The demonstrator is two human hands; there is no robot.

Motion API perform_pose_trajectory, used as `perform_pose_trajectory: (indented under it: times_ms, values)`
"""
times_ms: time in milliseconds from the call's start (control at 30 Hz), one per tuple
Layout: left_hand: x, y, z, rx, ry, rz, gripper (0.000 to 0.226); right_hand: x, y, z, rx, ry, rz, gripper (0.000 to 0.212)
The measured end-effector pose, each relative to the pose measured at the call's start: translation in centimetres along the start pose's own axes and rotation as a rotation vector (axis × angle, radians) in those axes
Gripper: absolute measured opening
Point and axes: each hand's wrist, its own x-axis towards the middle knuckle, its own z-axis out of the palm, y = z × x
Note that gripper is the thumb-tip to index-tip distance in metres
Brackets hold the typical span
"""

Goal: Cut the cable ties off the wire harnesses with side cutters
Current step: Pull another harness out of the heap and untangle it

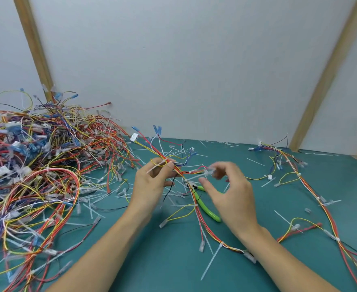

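My left hand [154, 182] pinches a wire harness [196, 205] of red, yellow and white wires near its upper end, where a white cable tie [155, 167] sticks out by my fingers. My right hand [230, 192] hovers blurred just right of the harness, fingers curved, with a small clear connector [212, 172] at its fingertips; whether it grips it I cannot tell. The green-handled side cutters [207, 207] lie on the green mat [173, 260] under the harness, between my hands, and neither hand holds them.
A large tangled pile of harnesses [36, 165] covers the left of the mat. Another harness [299, 175] lies along the right side. Cut white ties [212, 262] and clear connectors are scattered over the mat. A white wall with wooden posts [325, 81] stands behind.
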Motion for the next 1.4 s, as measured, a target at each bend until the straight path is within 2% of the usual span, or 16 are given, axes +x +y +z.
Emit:
perform_pose_trajectory:
  times_ms: [67,200,367,467,867,1033,1167,1233,1300,1400]
  values:
    - [0.1,0.1,-0.1,-0.043,-0.020,-0.020,0.006,-0.1,0.1,0.1,0.007,-0.064,0.024,0.019]
    - [0.2,-0.1,-0.2,-0.099,-0.035,-0.055,0.011,-0.5,-0.2,0.5,0.090,-0.231,0.107,0.010]
    - [0.2,-0.3,-0.2,-0.185,0.001,-0.140,0.012,-0.7,-0.3,0.8,0.247,-0.412,0.233,0.003]
    - [0.2,-0.4,-0.2,-0.199,-0.002,-0.167,0.013,-0.7,-0.4,0.8,0.264,-0.458,0.255,0.008]
    - [-0.1,-0.5,-0.3,-0.105,-0.105,-0.119,0.005,-0.9,0.2,0.9,0.171,-0.360,0.211,0.017]
    - [0.0,-0.7,-0.5,-0.089,-0.142,-0.085,0.004,-1.1,0.2,1.1,0.238,-0.364,0.236,0.011]
    - [0.1,-1.2,-0.5,-0.031,-0.163,-0.059,0.006,-0.8,0.1,0.9,0.392,-0.194,0.281,0.008]
    - [0.1,-1.4,-0.4,-0.007,-0.173,-0.047,0.008,-0.7,0.2,0.8,0.371,-0.114,0.291,0.024]
    - [0.1,-1.5,-0.3,0.018,-0.188,-0.027,0.008,-0.6,0.4,0.5,0.284,-0.065,0.237,0.036]
    - [-0.1,-1.6,-0.3,0.069,-0.212,0.031,0.011,-0.6,0.5,0.4,0.105,-0.048,0.034,0.020]
